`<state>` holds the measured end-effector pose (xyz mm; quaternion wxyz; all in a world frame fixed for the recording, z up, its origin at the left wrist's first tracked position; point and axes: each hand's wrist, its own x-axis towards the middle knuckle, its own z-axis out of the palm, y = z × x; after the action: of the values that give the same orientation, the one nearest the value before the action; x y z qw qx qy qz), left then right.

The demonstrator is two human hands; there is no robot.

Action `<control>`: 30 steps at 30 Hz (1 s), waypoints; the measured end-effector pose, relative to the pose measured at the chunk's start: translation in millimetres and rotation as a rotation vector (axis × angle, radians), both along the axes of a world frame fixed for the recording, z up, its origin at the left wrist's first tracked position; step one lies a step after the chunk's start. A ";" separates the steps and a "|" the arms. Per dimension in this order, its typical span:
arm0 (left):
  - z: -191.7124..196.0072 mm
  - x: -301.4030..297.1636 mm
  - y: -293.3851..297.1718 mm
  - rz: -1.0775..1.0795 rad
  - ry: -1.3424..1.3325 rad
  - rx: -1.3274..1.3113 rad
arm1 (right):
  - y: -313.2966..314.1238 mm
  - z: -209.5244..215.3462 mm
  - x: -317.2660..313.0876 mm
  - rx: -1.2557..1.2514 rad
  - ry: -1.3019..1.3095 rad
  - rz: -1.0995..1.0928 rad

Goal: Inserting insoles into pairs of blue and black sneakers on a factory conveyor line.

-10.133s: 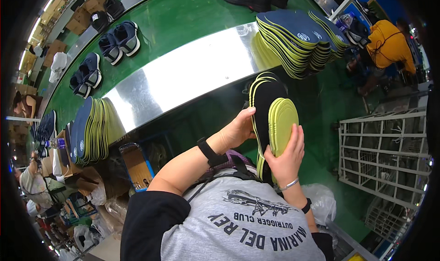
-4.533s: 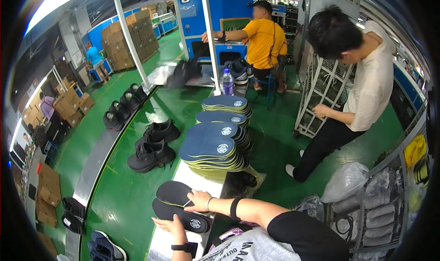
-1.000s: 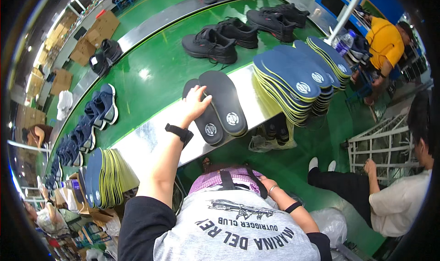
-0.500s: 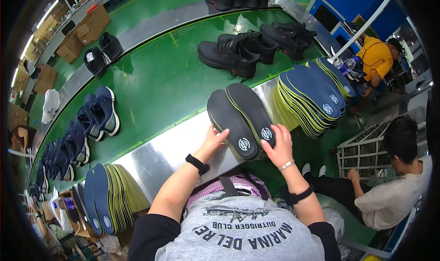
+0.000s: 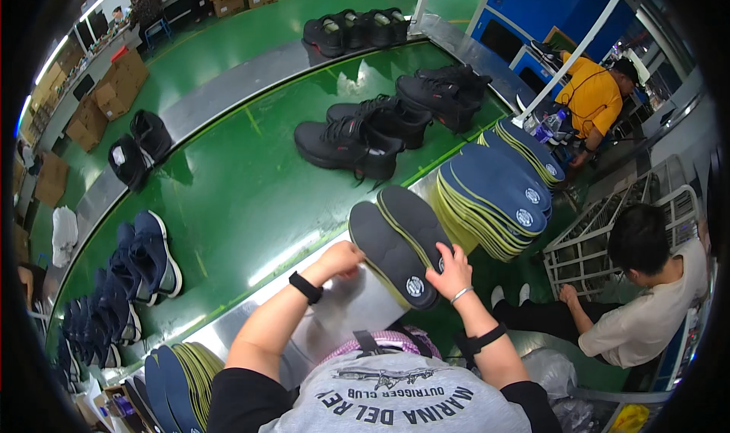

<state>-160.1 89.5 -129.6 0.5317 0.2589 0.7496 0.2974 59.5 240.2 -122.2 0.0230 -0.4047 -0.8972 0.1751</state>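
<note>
Two stacks of black insoles with yellow-green undersides lie side by side on the metal ledge [image 5: 228,330] in front of me, toes pointing away. At the left edge of the left black insole [image 5: 384,243] is my left hand [image 5: 338,260], its fingers curled together; whatever is between them is hidden. My right hand [image 5: 452,273] grips the heel end of the right black insole [image 5: 411,212], thumb on top near the round white mark. Just right of these, piles of blue insoles [image 5: 494,178] rest on the same ledge.
Beyond the ledge runs a green conveyor belt [image 5: 236,205] carrying black shoes [image 5: 346,148] and a row of navy shoes [image 5: 152,254]. More blue insoles [image 5: 171,387] stand at lower left. A seated person [image 5: 646,281] is close on the right, near a white wire rack [image 5: 585,273].
The view has shifted, so the scene sits lower. My left fingers have gone from spread beside the left insole to curled at its edge. My right hand stays at the right insole's heel.
</note>
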 end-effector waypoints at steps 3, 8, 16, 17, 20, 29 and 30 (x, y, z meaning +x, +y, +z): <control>32.2 -42.9 26.0 0.075 0.667 0.298 | -0.5 -3.2 1.9 -0.003 0.041 -0.007; 36.6 -87.5 103.7 0.039 0.952 0.449 | -1.3 2.1 -3.7 -0.025 0.028 0.004; 20.4 -112.4 261.4 -0.173 0.716 -0.073 | 8.2 -0.5 -1.9 0.023 0.048 0.033; 18.4 -112.1 271.3 -0.163 0.760 -0.062 | 10.3 1.6 0.0 0.012 0.054 0.032; 8.0 -126.1 276.1 -0.050 0.868 -0.033 | 5.0 5.9 2.9 0.028 0.051 0.034; 22.2 -195.3 152.6 0.232 0.649 0.221 | -0.9 -2.6 7.6 -0.030 0.056 0.009; 37.0 -201.5 130.7 0.248 0.522 0.319 | -0.2 1.0 6.2 -0.087 0.039 -0.004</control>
<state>-361.6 220.2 -92.6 0.2340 0.3133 0.8303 0.3971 65.6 240.0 -121.1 0.0233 -0.4036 -0.8873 0.2220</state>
